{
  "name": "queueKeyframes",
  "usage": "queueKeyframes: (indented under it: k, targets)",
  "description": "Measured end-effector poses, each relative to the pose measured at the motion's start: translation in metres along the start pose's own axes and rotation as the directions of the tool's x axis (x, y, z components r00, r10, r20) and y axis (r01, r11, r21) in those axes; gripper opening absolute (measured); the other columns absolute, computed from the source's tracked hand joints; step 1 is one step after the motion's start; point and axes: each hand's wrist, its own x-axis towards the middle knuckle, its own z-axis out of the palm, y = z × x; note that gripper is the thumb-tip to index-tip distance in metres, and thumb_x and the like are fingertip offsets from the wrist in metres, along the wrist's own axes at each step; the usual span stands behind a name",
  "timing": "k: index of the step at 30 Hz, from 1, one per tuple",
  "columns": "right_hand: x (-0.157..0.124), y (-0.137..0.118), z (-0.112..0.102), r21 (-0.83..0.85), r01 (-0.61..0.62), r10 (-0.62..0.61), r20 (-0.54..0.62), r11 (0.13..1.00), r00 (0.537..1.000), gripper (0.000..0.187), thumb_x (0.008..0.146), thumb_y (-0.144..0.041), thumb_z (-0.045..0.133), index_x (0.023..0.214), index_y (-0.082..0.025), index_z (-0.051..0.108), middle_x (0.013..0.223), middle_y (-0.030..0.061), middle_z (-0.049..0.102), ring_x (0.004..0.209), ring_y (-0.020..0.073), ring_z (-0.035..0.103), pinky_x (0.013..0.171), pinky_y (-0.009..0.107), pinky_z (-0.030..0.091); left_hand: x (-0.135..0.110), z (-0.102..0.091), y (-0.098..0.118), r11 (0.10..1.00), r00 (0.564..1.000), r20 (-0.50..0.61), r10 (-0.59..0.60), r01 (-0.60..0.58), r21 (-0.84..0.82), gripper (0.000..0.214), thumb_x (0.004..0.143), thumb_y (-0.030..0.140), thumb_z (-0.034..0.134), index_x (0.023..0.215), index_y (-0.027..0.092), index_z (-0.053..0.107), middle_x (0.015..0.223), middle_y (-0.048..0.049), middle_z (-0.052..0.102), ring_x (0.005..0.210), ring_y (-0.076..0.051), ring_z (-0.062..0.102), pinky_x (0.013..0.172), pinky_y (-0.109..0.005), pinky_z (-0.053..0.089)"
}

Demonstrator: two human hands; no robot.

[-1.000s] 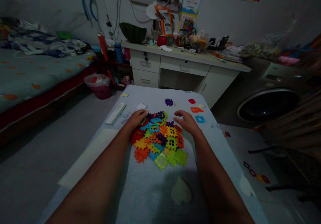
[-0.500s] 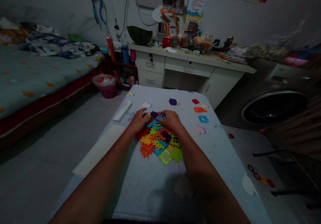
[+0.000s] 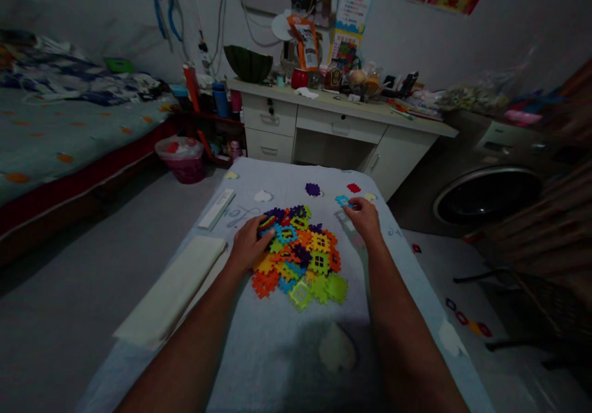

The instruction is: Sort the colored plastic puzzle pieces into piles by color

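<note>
A heap of colourful interlocking plastic tiles [image 3: 303, 256] lies in the middle of a table covered with a pale blue cloth [image 3: 277, 351]. My left hand [image 3: 247, 246] rests on the heap's left edge, fingers curled over the tiles. At the heap's far right, my right hand [image 3: 365, 219] pinches a small blue tile [image 3: 342, 201] just above the cloth. A purple tile [image 3: 312, 189] and a red tile [image 3: 354, 187] lie apart near the far edge.
A white flat box [image 3: 216, 208] and a folded pale sheet [image 3: 171, 290] lie at the table's left. Beyond stand a cluttered white desk [image 3: 342, 120], a bed [image 3: 55, 135] at left, a pink bin [image 3: 182, 157] and a washing machine [image 3: 490, 185] at right. Loose tiles [image 3: 465, 319] dot the floor.
My right hand has left the top of the heap, moved right and far, and picked up the blue tile. My left hand slid a little down the heap's left side.
</note>
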Motion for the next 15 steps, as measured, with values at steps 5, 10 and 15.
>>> queueKeyframes:
  k: [5,10,15]
  targets:
    - [0.002,0.068,-0.031,-0.092,-0.230,0.199,-0.265,0.969,0.944,0.034,0.073,-0.040,0.059,0.093,-0.014,0.069,0.092,0.0116,0.070,0.084,0.0245,0.060,0.082,0.036,0.046,-0.001,-0.003,-0.003,0.999,0.999,0.026,0.033,-0.032,-0.042,0.052,0.088,0.054,0.048,0.129,0.023,0.054,0.133,-0.0113,0.058,0.124,-0.030,0.053,0.108,-0.049,0.039]
    - [-0.009,0.100,-0.032,-0.159,-0.369,0.298,-0.347,0.916,0.889,0.036,0.074,-0.038,0.056,0.098,-0.014,0.069,0.097,0.0145,0.070,0.090,0.0275,0.060,0.088,0.040,0.044,0.001,-0.003,-0.006,0.990,0.997,0.045,0.068,-0.061,-0.128,0.052,0.087,0.053,0.051,0.130,0.025,0.054,0.134,-0.0110,0.056,0.127,-0.029,0.051,0.111,-0.047,0.037]
    - [-0.011,0.102,-0.025,-0.201,-0.415,0.345,-0.307,0.888,0.887,0.036,0.076,-0.041,0.058,0.102,-0.019,0.070,0.099,0.0117,0.071,0.101,0.0293,0.058,0.092,0.043,0.042,0.001,-0.002,-0.007,0.979,0.997,0.026,0.069,-0.063,-0.195,0.049,0.085,0.051,0.054,0.126,0.024,0.057,0.136,-0.0101,0.054,0.130,-0.028,0.049,0.114,-0.045,0.035]
